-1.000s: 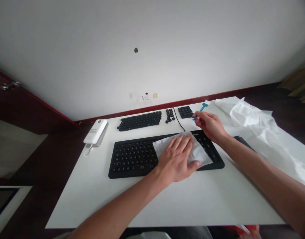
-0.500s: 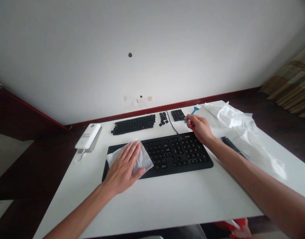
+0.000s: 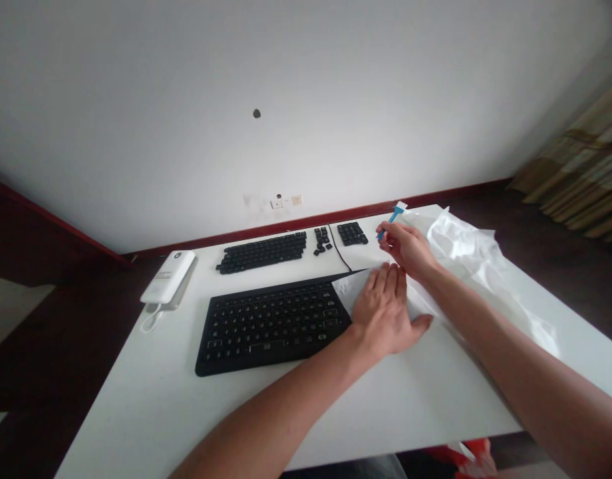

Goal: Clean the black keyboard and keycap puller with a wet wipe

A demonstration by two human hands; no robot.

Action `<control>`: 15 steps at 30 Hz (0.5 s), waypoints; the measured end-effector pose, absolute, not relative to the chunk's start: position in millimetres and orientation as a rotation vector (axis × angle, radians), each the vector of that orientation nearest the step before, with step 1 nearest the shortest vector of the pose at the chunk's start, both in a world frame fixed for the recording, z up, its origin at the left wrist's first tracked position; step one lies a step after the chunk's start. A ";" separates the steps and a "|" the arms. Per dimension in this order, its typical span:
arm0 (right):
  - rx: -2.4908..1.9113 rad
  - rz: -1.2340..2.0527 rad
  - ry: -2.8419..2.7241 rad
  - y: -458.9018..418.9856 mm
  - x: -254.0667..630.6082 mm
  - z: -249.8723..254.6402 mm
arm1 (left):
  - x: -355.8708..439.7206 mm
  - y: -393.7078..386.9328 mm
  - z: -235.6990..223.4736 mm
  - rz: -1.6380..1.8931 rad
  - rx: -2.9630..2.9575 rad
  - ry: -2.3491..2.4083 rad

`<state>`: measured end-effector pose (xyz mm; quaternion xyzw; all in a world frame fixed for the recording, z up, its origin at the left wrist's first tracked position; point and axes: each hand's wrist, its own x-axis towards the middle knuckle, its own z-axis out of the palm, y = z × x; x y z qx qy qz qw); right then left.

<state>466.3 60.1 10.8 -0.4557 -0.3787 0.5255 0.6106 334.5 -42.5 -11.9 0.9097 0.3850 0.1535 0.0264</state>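
The person's left hand (image 3: 386, 313) lies at the right end of the black keyboard (image 3: 273, 326), its grip wide open, with the palm down and the fingers spread. It rests on a white wipe (image 3: 348, 289), which covers the keyboard's right end and reaches onto the white table (image 3: 410, 412). The right hand (image 3: 406, 249) is just beyond the left hand and past the keyboard's far right corner, with its grip narrow. Thumb and fingertips (image 3: 383, 229) pinch the handle of a small blue brush (image 3: 394, 216), which points up and away, its pale tip clear of the table. Beyond the keyboard, on the table, lie a long block of black keycaps (image 3: 261, 253), a small cluster of keycaps (image 3: 322, 239) and a compact block of keycaps (image 3: 352, 233), with a thin black cable (image 3: 338, 253) running between the last two. To the left of the keyboard sits a white power bank (image 3: 167, 276) with a short white cable (image 3: 150, 322). Well to its right lies a crumpled sheet of white plastic (image 3: 465, 249).
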 end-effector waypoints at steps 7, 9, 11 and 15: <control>-1.091 1.274 -0.993 57.8 460.3 2.4 | 276.8 -60.4 -6.6 0.401 2.869 1.109; -1.127 1.257 -1.031 56.0 456.7 0.6 | 245.7 -68.4 -3.6 0.330 2.886 1.088; -1.164 1.220 -1.066 53.8 452.5 -0.5 | 212.6 -75.9 -2.5 0.287 2.899 1.125; -1.230 1.150 -1.171 48.0 443.3 -1.3 | 148.3 -87.5 -4.5 0.229 2.904 1.273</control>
